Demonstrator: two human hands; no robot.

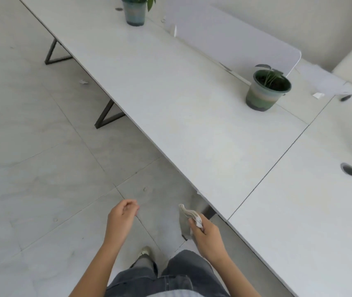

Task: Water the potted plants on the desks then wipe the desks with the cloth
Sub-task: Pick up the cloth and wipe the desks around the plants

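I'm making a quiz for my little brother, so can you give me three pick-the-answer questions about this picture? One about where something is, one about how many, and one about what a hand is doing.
1. Where is the nearer potted plant?
A. On the floor
B. On the desk, beside the white divider
C. On a chair

2. How many potted plants are in view?
A. One
B. Two
C. Four

3. What is the right hand doing?
A. Gripping the cloth
B. Lying flat on the desk
C. Holding nothing

Answers:
1 B, its pot stands on the desktop next to the divider.
2 B, there is only that one and the farther potted plant at the top edge.
3 A, the fingers are curled round the bunched cloth.
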